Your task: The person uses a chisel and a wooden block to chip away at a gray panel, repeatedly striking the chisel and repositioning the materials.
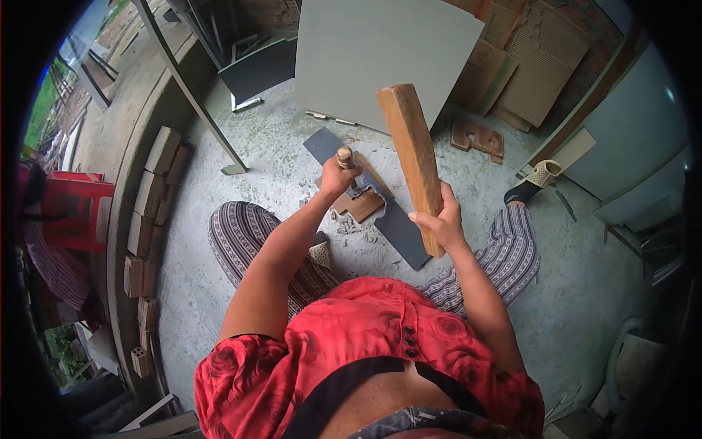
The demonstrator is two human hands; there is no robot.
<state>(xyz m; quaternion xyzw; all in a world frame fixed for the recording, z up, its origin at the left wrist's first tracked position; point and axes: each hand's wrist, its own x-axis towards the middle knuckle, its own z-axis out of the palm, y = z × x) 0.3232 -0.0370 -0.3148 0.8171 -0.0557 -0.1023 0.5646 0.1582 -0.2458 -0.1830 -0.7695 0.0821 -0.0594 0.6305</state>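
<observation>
My left hand (337, 178) is closed around the handle of a chisel (344, 154), which stands nearly upright with its butt facing up. Its lower end meets a brown wooden piece (360, 208), though my fingers partly hide the contact. That piece lies across a long dark grey board (402, 235) on the floor, with wood chips and shavings (357, 233) scattered around it. In my right hand (443, 222) I grip a thick wooden block (412, 146) near its lower end. The block is raised above the board, to the right of the chisel and apart from it.
My legs in patterned trousers (504, 252) spread to either side. Ahead leans a large pale panel (380, 55), with cardboard (545, 66) to its right. A cut-out brown wooden piece (477, 139) lies on the floor. Bricks (140, 234) line the left ledge, near a red plastic chair (73, 208).
</observation>
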